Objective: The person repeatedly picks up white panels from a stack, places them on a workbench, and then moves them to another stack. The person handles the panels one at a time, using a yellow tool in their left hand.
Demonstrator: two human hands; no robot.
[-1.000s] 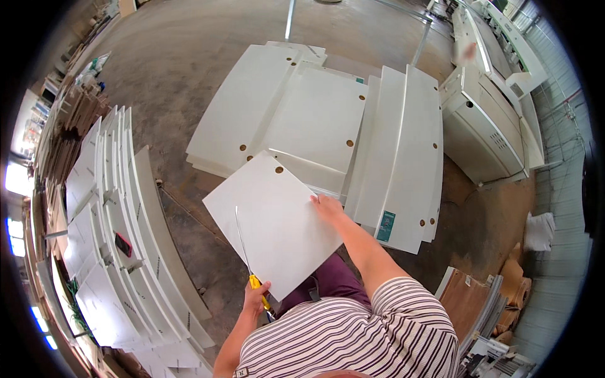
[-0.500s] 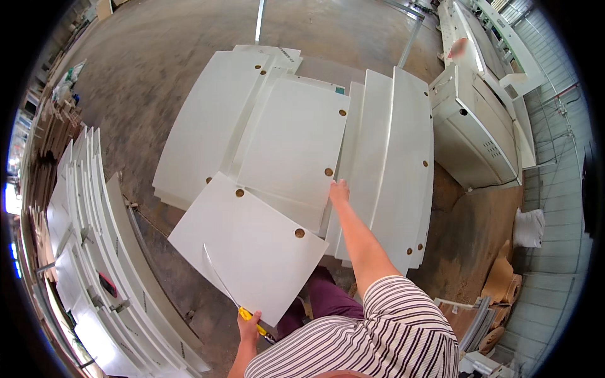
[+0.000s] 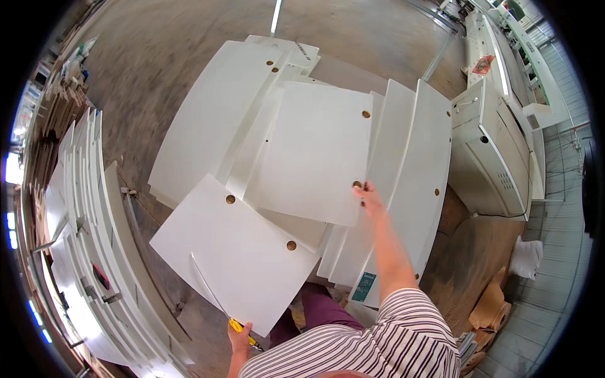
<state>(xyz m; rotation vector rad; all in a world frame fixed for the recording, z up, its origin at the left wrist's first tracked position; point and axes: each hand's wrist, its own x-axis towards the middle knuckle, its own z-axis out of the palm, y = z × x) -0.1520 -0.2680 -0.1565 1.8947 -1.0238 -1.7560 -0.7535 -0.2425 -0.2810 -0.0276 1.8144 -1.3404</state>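
Head view: left hand [image 3: 239, 339] grips one yellow-handled tool [image 3: 235, 325], right hand [image 3: 372, 198] grips one two-holed panel [image 3: 315, 145].

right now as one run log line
left hand: holding yellow-handled tool over nearer panel | right hand: at right edge of stacked panel

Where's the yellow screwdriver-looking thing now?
In the head view, the yellow-handled tool is low and left of centre, in the left hand, its thin rod pointing up across the white board nearest the striped shirt.
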